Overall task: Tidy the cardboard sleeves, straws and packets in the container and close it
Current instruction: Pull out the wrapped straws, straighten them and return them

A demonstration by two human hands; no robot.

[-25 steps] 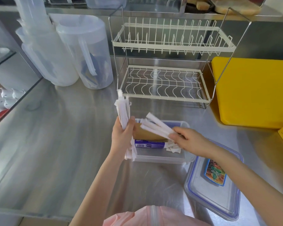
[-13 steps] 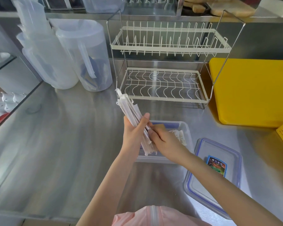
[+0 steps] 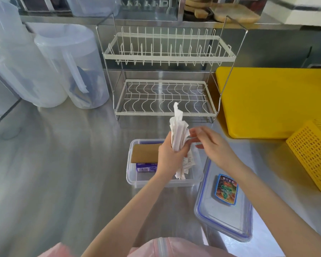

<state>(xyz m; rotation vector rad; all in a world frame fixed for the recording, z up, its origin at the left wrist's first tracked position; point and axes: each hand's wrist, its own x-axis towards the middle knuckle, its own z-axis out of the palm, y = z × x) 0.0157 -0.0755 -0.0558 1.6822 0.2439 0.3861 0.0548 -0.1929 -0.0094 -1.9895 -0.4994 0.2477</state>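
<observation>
Standing almost straight up, the bunch of paper-wrapped straws (image 3: 178, 134) is squeezed in the left hand (image 3: 171, 154), whose fingers are wrapped tight around its middle. The tops of the straws poke up above those fingers, and the bottom ends hang down below them into the clear container (image 3: 135, 179). Just right of the left fingers, the right hand (image 3: 211, 145) has its fingers spread loose beside the top of the bunch, holding nothing; I cannot tell if the tips touch the paper. Left of the left fingers, inside the container, lies a brown cardboard sleeve (image 3: 145, 153), and a purple packet (image 3: 145, 167) sits just under it. Below the right hand, the lid (image 3: 224, 217) lies flat on the metal counter (image 3: 54, 164), touching the container's right side. Beyond the fingers stands a white dish rack (image 3: 165, 97). Far to the right is a yellow basket (image 3: 313, 156).
</observation>
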